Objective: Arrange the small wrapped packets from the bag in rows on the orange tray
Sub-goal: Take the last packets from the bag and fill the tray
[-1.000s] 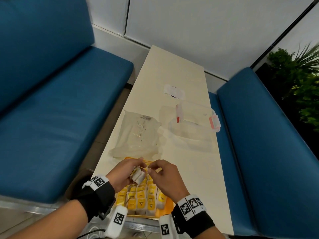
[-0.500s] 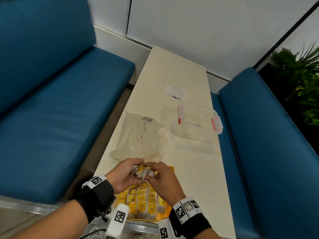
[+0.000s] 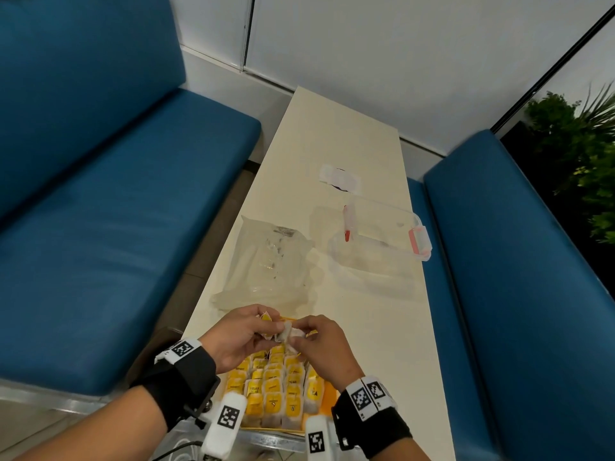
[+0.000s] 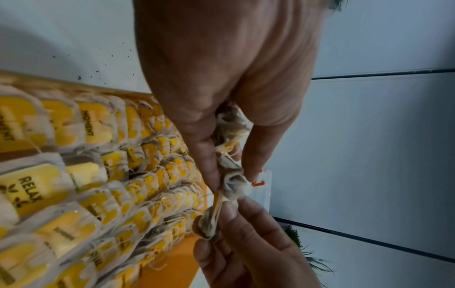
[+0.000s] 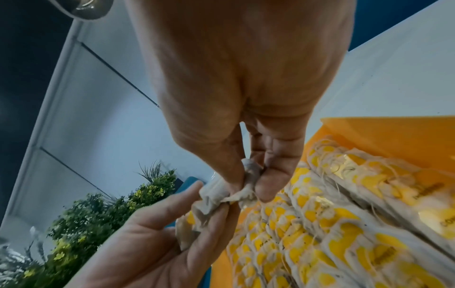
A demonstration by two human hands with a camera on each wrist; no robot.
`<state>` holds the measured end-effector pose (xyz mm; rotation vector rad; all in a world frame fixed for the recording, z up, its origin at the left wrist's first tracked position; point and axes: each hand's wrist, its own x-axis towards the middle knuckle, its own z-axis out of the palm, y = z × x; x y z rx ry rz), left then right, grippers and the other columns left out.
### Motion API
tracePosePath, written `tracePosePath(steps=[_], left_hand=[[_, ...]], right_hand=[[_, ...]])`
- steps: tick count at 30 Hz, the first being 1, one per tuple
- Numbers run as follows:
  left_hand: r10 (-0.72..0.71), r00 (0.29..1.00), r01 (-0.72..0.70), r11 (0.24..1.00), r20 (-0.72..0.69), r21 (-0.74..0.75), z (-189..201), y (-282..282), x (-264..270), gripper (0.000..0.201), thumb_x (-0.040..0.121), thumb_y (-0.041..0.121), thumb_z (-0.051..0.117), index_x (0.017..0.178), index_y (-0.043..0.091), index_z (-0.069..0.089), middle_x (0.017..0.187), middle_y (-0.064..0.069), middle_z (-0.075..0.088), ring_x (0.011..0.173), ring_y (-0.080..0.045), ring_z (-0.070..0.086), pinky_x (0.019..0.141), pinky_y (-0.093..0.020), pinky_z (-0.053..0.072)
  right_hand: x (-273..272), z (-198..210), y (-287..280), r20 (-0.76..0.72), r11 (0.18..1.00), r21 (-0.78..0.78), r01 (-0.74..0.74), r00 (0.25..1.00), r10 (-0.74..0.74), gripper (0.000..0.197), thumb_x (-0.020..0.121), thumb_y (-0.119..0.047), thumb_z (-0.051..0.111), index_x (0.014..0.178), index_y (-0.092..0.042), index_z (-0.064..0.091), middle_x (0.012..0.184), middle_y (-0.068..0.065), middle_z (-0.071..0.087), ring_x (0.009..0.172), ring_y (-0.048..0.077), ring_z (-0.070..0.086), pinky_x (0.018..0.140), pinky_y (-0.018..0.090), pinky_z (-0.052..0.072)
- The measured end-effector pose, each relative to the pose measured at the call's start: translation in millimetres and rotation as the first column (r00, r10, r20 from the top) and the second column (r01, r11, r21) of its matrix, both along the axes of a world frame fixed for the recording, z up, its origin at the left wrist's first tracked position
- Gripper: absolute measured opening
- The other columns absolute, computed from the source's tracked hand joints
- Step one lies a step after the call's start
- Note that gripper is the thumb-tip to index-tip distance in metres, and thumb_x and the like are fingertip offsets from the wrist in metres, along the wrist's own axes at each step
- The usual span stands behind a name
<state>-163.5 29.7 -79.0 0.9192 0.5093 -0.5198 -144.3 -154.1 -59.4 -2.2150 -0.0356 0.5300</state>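
Both hands met above the far end of the orange tray [image 3: 327,395]. The left hand [image 3: 233,334] held a crumpled clump of packets [image 3: 283,332] — its fingers [image 4: 209,155] curled round them — while the right hand [image 3: 324,344] pinched one packet [image 5: 248,187] of the clump between thumb and fingers. Below them the tray sat at the near edge of the worktop [image 3: 376,304], carrying rows of yellow-labelled packets [image 3: 276,394] packed side by side. Just beyond the tray lay the clear bag [image 3: 266,261] — flat and slack — with a clear lidded box [image 3: 376,247] to its right.
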Motion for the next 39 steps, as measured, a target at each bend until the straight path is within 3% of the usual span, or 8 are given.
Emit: tracePosePath(steps=[5, 10, 17, 20, 23, 26, 34, 39], left_hand=[[0.028, 1.0, -0.028, 1.0, 0.002, -0.005, -2, 3, 2, 0.022, 0.086, -0.014, 0.066, 0.102, 0.003, 0.066, 0.095, -0.02, 0.068, 0.081, -0.027, 0.071, 0.072, -0.039, 0.065], [0.051, 0.999, -0.051, 0.996, 0.001, -0.069, 2, 6, 2, 0.01, 0.089, 0.007, 0.07, 0.097, 0.01, 0.067, 0.089, -0.012, 0.068, 0.079, -0.023, 0.067, 0.073, -0.039, 0.059], [-0.055, 0.995, 0.05, 0.997, 0.082, 0.067, 0, 4, 3, 0.025, 0.079, 0.01, 0.082, 0.073, 0.015, 0.059, 0.069, -0.005, 0.053, 0.058, -0.014, 0.051, 0.051, -0.025, 0.046], [-0.201, 0.961, 0.174, 0.973, 0.188, 0.151, 7, 4, -1, 0.015, 0.08, 0.007, 0.081, 0.089, 0.013, 0.071, 0.079, -0.004, 0.061, 0.061, -0.011, 0.054, 0.052, -0.024, 0.041], [-0.346, 0.892, 0.302, 0.935, 0.292, 0.185, 11, 3, -3, 0.04, 0.086, 0.005, 0.076, 0.122, 0.021, 0.073, 0.103, 0.006, 0.072, 0.068, -0.009, 0.058, 0.056, -0.023, 0.043], [-0.415, 0.854, 0.358, 0.907, 0.315, 0.223, 12, 3, -3, 0.04, 0.087, 0.009, 0.077, 0.125, 0.022, 0.072, 0.105, 0.008, 0.073, 0.07, -0.008, 0.058, 0.059, -0.023, 0.046], [-0.327, 0.891, 0.196, 0.902, 0.316, 0.384, 6, -6, -3, 0.017, 0.082, 0.015, 0.083, 0.091, 0.01, 0.069, 0.078, -0.004, 0.065, 0.058, -0.009, 0.053, 0.052, -0.024, 0.042], [-0.284, 0.894, 0.108, 0.887, 0.347, 0.448, 4, -11, -3, 0.018, 0.08, 0.015, 0.085, 0.081, 0.013, 0.068, 0.07, -0.003, 0.063, 0.057, -0.011, 0.052, 0.05, -0.022, 0.041]], right_hand=[[7, 4, -4, -0.031, 0.994, 0.065, 0.082, 0.996, -0.08, 0.007, 0.082, -0.009, 0.069, 0.089, -0.01, 0.068, 0.094, 0.006, 0.068, 0.064, 0.02, 0.07, 0.067, 0.042, 0.062], [11, 14, -9, -0.091, 0.969, 0.209, 0.133, 0.989, -0.116, 0.004, 0.085, 0.0, 0.066, 0.09, -0.001, 0.064, 0.088, 0.018, 0.074, 0.079, 0.029, 0.073, 0.074, 0.042, 0.062], [18, 25, -17, 0.022, 0.984, 0.057, -0.167, 0.986, 0.166, 0.015, 0.079, -0.012, 0.077, 0.082, -0.026, 0.074, 0.106, -0.002, 0.058, 0.101, 0.013, 0.057, 0.093, 0.025, 0.045], [19, 36, -16, -0.004, 0.964, 0.088, -0.252, 0.967, 0.254, 0.022, 0.08, -0.008, 0.075, 0.081, -0.031, 0.074, 0.105, -0.005, 0.055, 0.101, 0.009, 0.055, 0.093, 0.02, 0.042], [18, 39, -12, -0.005, 0.956, 0.149, -0.253, 0.967, 0.256, 0.025, 0.08, -0.005, 0.074, 0.08, -0.03, 0.074, 0.113, 0.001, 0.055, 0.105, 0.007, 0.056, 0.097, 0.021, 0.041], [16, 39, -10, -0.015, 0.955, 0.196, -0.225, 0.973, 0.232, 0.026, 0.081, -0.003, 0.073, 0.081, -0.028, 0.076, 0.12, 0.003, 0.053, 0.109, 0.008, 0.056, 0.097, 0.022, 0.041], [11, 36, -5, -0.026, 0.954, 0.3, -0.018, 0.999, 0.027, 0.011, 0.088, -0.018, 0.073, 0.099, -0.016, 0.075, 0.092, -0.005, 0.071, 0.073, 0.01, 0.062, 0.066, 0.021, 0.049], [8, 40, -4, -0.02, 0.966, 0.258, -0.026, 0.999, 0.032, 0.01, 0.086, -0.009, 0.073, 0.084, 0.001, 0.072, 0.065, 0.003, 0.07, 0.055, 0.015, 0.059, 0.05, 0.021, 0.041]])
